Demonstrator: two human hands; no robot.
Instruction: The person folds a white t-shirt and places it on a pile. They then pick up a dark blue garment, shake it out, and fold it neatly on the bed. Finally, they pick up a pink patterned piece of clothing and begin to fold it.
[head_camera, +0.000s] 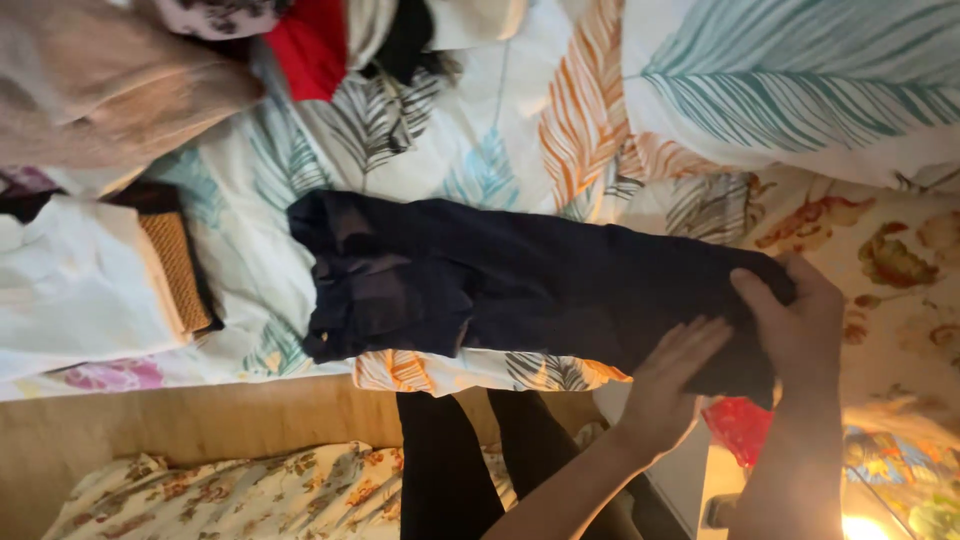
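Fingers of left hand are spread flat, pressed on dark trousers; nothing gripped. Right hand is closed w/ thumb over trouser end, cloth pinched. Trousers are laid across leaf-print bedspread, waistband end twd folded white cloth w/ tan woven piece beside it. Red garment and beige fabric are piled at far edge, well apart from hands. Floral sheet is seen under right hand; red bag partly hidden below wrists
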